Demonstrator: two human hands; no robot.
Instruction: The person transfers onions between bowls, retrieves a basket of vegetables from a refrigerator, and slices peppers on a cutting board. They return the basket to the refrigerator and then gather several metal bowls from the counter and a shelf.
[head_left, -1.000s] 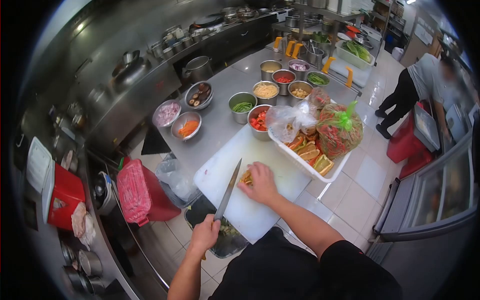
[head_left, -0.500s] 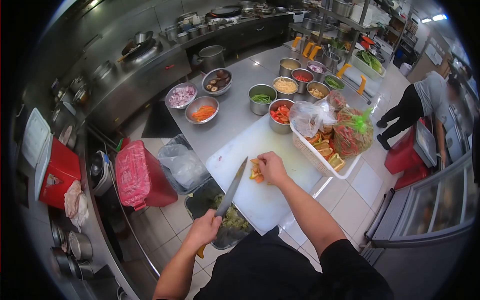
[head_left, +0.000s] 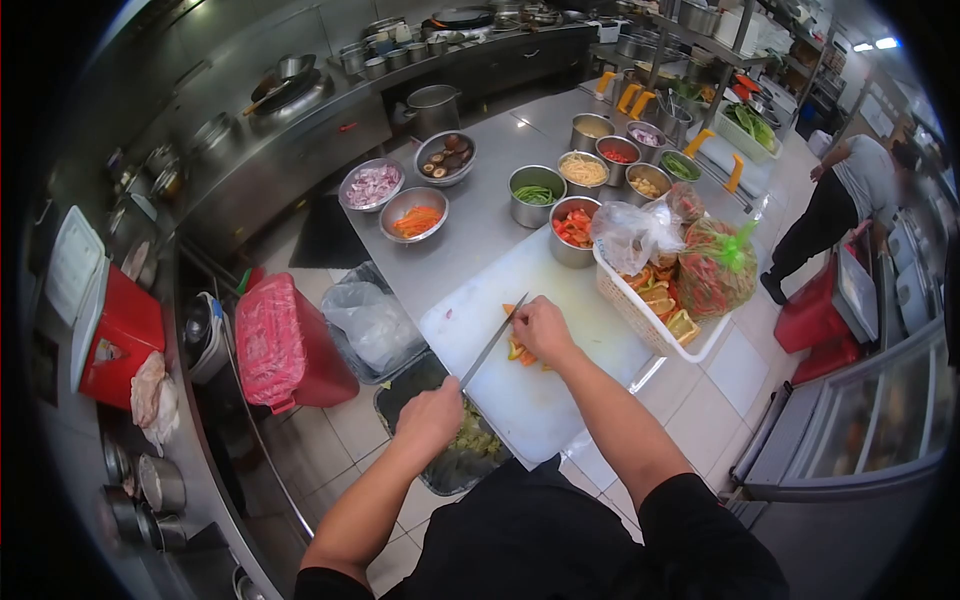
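My left hand (head_left: pixel 432 415) is closed round the handle of a knife (head_left: pixel 492 343). The blade slants up to the right over the white cutting board (head_left: pixel 475 315), its tip beside the fingers of my right hand (head_left: pixel 543 330). Those fingers are bent and closed on a bell pepper piece (head_left: pixel 514 350), orange and yellow, lying on the board; they partly hide it. To the right of the board, a white basket (head_left: pixel 627 303) holds more cut peppers (head_left: pixel 656 298) and a plastic bag with a green tie (head_left: pixel 718 265).
Behind the board stand metal pots of cut vegetables, including red pepper (head_left: pixel 573 228) and green strips (head_left: pixel 535 195). Bowls of carrot (head_left: pixel 415 222), onion (head_left: pixel 371 186) and mushrooms (head_left: pixel 445 160) sit to the left. Below is a scrap bin (head_left: pixel 470 440). A person (head_left: pixel 850 200) bends at the right.
My left hand has moved up and to the right, bringing the knife blade against the pepper beside my right hand. The blade has turned edge-down. The person at the right has shifted slightly.
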